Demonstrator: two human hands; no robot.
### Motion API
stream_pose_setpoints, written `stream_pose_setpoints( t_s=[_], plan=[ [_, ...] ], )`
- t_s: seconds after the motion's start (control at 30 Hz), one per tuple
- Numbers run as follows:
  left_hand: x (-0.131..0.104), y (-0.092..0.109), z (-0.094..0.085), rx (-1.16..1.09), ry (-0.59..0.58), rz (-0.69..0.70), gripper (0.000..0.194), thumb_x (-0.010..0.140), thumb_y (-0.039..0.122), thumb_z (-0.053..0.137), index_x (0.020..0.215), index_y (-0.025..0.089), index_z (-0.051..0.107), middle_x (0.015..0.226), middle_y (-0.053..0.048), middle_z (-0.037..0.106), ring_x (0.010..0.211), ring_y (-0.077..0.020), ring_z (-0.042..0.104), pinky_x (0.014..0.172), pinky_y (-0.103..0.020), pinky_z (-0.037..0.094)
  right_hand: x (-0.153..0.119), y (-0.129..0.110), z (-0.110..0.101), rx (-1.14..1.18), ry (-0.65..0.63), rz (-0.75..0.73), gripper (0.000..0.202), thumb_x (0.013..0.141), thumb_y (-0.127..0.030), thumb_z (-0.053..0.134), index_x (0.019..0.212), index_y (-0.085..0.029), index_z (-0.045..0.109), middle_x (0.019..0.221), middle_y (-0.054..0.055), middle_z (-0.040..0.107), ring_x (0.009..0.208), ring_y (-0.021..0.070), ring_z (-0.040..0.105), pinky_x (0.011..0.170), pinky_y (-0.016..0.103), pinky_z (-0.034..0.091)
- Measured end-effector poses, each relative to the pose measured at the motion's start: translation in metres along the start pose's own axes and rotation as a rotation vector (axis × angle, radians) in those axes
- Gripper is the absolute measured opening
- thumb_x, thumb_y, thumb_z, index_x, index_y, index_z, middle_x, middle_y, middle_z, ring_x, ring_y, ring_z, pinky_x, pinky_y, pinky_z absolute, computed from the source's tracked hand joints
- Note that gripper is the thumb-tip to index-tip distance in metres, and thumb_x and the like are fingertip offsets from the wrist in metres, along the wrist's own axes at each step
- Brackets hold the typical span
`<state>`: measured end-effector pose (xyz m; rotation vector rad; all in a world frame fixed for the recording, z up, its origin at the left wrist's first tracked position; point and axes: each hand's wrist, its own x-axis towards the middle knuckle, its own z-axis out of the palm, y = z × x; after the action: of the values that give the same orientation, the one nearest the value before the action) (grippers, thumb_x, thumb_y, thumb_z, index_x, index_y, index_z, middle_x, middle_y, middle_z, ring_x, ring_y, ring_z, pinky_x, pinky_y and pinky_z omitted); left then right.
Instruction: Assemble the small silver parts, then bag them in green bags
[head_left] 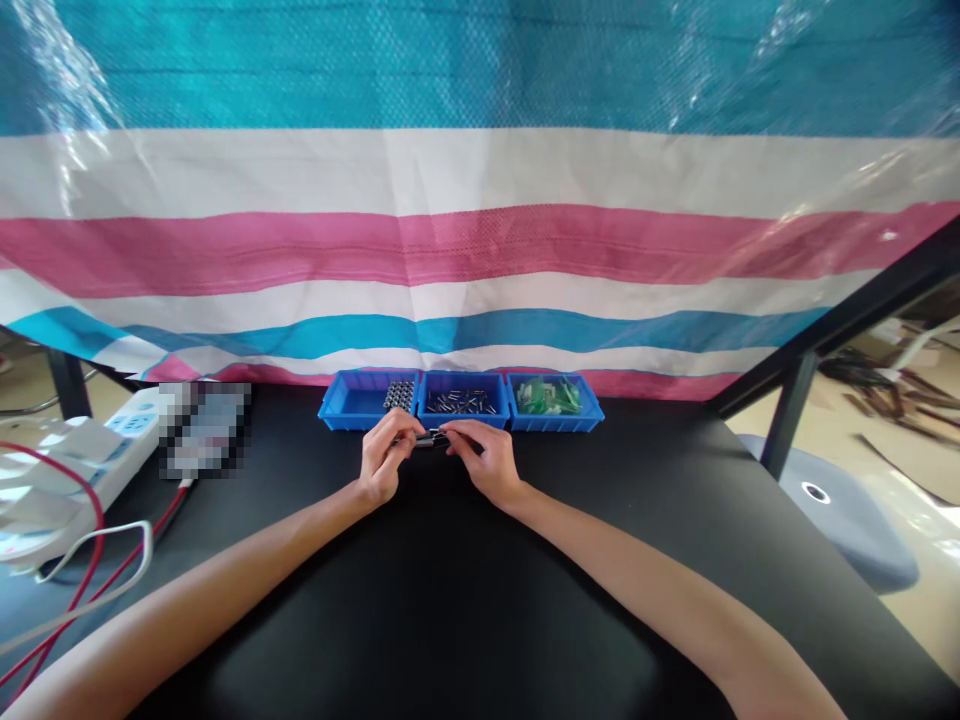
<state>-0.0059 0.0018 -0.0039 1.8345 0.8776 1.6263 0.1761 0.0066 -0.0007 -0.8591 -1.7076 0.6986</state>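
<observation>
Both hands meet over the black table, just in front of the middle blue bin (pixel 463 420). My left hand (pixel 388 455) is closed on a small dark metal piece (pixel 426 440). My right hand (pixel 484 458) pinches at the other end of it, its fingertips closed on something too small to make out. Small dark metal pins (pixel 465 401) lie in the middle bin. The left blue bin (pixel 352 400) holds round metal parts (pixel 400 394) at its right side. In the right blue bin (pixel 591 412) are green and clear pieces (pixel 549 395).
At the left stand a white power strip (pixel 135 425) with plugs and red and white cables (pixel 97 520), beside a pixelated object (pixel 206 430). A striped sheet (pixel 420 240) hangs behind the bins. Right of the black table (pixel 637 520) is a grey stool (pixel 847 510).
</observation>
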Motion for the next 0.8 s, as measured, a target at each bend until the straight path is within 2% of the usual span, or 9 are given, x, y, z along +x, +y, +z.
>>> stream_pose_setpoints(
  t_s=[0.27,0.4,0.5,0.57,0.67,0.8],
  plan=[
    [0.0,0.002,0.0,0.075,-0.014,-0.004,0.018,0.091,0.021,0.046,0.082,0.016,0.061,0.072,-0.002,0.05,0.055,-0.0104,0.045,0.052,-0.026,0.037,-0.001,-0.001,-0.001,0.023,0.022,-0.01,0.022,0.095,-0.029,0.052,0.097,-0.019,0.071,0.09,0.005,0.071,0.058,0.0119,0.064,0.064,0.025,0.055],
    [0.003,0.006,0.001,0.173,-0.016,-0.009,0.006,0.087,0.021,0.057,0.088,0.017,0.06,0.084,-0.004,0.054,0.062,-0.0105,0.049,0.055,-0.023,0.04,-0.001,-0.005,-0.002,0.023,0.033,-0.006,0.023,0.095,-0.03,0.051,0.096,-0.018,0.071,0.085,0.005,0.071,0.056,0.0118,0.063,0.063,0.026,0.054],
    [0.007,0.006,0.004,0.216,-0.048,0.001,0.014,0.084,0.022,0.064,0.098,0.018,0.062,0.095,-0.005,0.056,0.057,-0.0066,0.046,0.052,-0.021,0.041,-0.002,-0.006,-0.003,0.021,0.042,0.017,0.024,0.096,-0.031,0.05,0.096,-0.018,0.071,0.079,0.004,0.071,0.055,0.0124,0.063,0.063,0.026,0.054],
    [0.009,0.005,0.005,0.264,-0.088,0.015,0.012,0.084,0.023,0.065,0.095,0.018,0.064,0.094,-0.004,0.059,0.055,-0.0056,0.046,0.053,-0.021,0.042,-0.002,-0.007,-0.004,0.02,0.048,0.033,0.025,0.096,-0.033,0.05,0.096,-0.018,0.07,0.079,0.004,0.071,0.056,0.0129,0.064,0.063,0.027,0.054],
    [0.01,0.002,0.006,0.327,-0.082,0.046,0.007,0.085,0.024,0.065,0.087,0.018,0.068,0.092,-0.004,0.061,0.057,-0.0056,0.048,0.056,-0.02,0.045,-0.002,-0.006,-0.003,0.024,0.052,0.045,0.026,0.096,-0.035,0.05,0.095,-0.019,0.07,0.082,0.005,0.071,0.055,0.013,0.063,0.063,0.027,0.054],
    [0.009,-0.001,0.006,0.341,-0.081,0.058,0.01,0.084,0.026,0.067,0.09,0.019,0.07,0.092,-0.004,0.062,0.058,-0.0064,0.051,0.056,-0.02,0.047,-0.003,-0.005,-0.003,0.031,0.061,0.05,0.025,0.095,-0.034,0.05,0.095,-0.018,0.07,0.083,0.005,0.071,0.054,0.0127,0.063,0.061,0.027,0.054]
  ],
)
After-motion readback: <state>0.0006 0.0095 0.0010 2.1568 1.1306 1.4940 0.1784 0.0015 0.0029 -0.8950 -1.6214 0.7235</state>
